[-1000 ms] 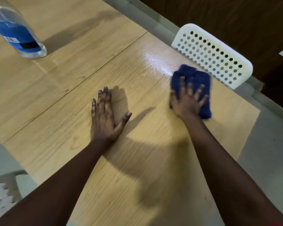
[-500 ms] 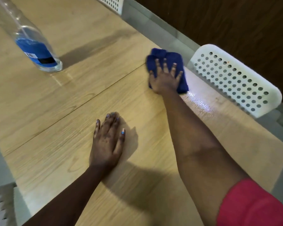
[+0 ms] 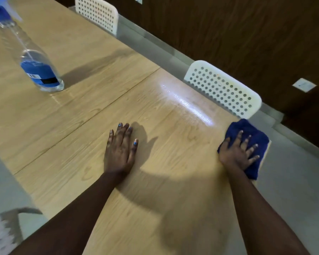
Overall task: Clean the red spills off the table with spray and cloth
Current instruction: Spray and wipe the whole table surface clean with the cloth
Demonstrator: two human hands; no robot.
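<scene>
Half a second before, the right hand (image 3: 238, 151) had pressed the cloth (image 3: 250, 138) far along the worktop (image 3: 155, 199), near the seam; now hand and cloth sat at the worktop's right corner, the cloth overlapping the edge. Its grip was released: fingers spread flat on the cloth, pressing it rather than grasping. The left hand (image 3: 121, 148) had stayed flat on the wood, fingers straight, holding nothing, well left of the cloth.

Between the two hands, beyond them, a wet streak (image 3: 188, 103) shone on the worktop. A white chair (image 3: 225, 89) stood just beyond the cloth, against the worktop edge; a second chair (image 3: 98, 13) was farther off. No red showed on the wood.

The bottle (image 3: 39, 70) stood upright well beyond the left hand, clear, blue-labelled; its liquid level could not be told.
</scene>
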